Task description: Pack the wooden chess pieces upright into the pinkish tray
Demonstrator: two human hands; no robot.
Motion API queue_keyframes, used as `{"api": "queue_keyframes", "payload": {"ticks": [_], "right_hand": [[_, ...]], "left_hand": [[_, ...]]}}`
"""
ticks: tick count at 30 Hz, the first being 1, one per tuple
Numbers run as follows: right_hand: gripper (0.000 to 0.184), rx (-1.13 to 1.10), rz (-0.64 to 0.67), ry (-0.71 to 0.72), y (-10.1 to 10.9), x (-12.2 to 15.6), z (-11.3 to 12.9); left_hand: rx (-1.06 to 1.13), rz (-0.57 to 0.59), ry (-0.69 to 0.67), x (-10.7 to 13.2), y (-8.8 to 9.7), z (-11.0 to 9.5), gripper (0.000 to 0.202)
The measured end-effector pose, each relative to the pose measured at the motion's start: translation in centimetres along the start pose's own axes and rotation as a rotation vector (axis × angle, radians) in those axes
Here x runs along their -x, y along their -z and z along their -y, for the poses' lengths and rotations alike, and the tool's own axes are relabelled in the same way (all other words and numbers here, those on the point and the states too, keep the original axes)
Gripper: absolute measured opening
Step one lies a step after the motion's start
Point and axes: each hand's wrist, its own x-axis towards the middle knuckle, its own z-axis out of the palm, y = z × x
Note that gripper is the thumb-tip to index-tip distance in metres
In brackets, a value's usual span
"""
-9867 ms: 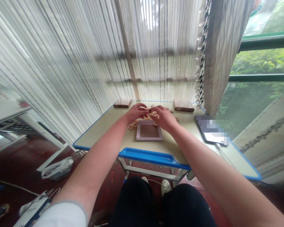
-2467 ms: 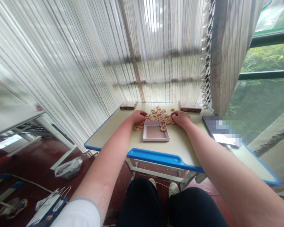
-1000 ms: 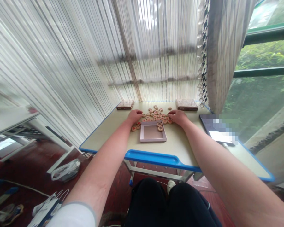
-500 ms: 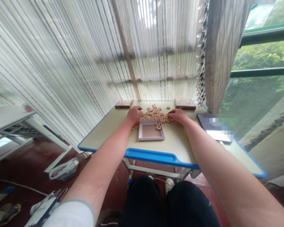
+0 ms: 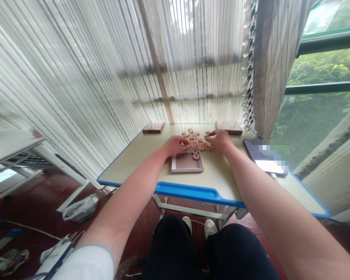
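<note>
Round wooden Chinese chess pieces (image 5: 195, 142) lie in a loose cluster on the table. In front of them sits a shallow, pale, open box (image 5: 187, 170), with two pieces (image 5: 195, 156) in its back right corner. My left hand (image 5: 176, 145) is over the box's back left corner, its fingers and thumb closed around a pale piece that is mostly hidden. At the right side of the cluster, my right hand (image 5: 219, 140) pinches a piece (image 5: 207, 136) between thumb and fingertips.
Flat brown boxes stand at the table's back left (image 5: 153, 127) and back right (image 5: 229, 127). A dark tablet-like device (image 5: 262, 155), partly blurred out, lies at the right. A blue pencil groove (image 5: 186, 190) lines the front edge. String curtains (image 5: 198, 77) hang behind the table (image 5: 128, 163).
My left hand has moved right and slightly nearer, from the cluster's left side to the box's back left corner. My right hand has shifted slightly up and away.
</note>
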Motion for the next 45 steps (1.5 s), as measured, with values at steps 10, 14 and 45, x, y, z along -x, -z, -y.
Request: {"api": "queue_keyframes", "payload": {"ticks": [10, 14, 45], "right_hand": [[0.024, 0.054, 0.188, 0.429, 0.2, 2.8, 3.7], [0.024, 0.096, 0.211, 0.424, -0.1, 2.6, 3.3], [0.024, 0.07, 0.226, 0.398, 0.8, 3.0, 3.9]], "left_hand": [[0.058, 0.028, 0.008, -0.2, -0.5, 0.6, 0.019], [0.061, 0.018, -0.014, -0.3, -0.5, 0.8, 0.02], [0.028, 0.002, -0.06, -0.2, -0.6, 0.4, 0.018]]}}
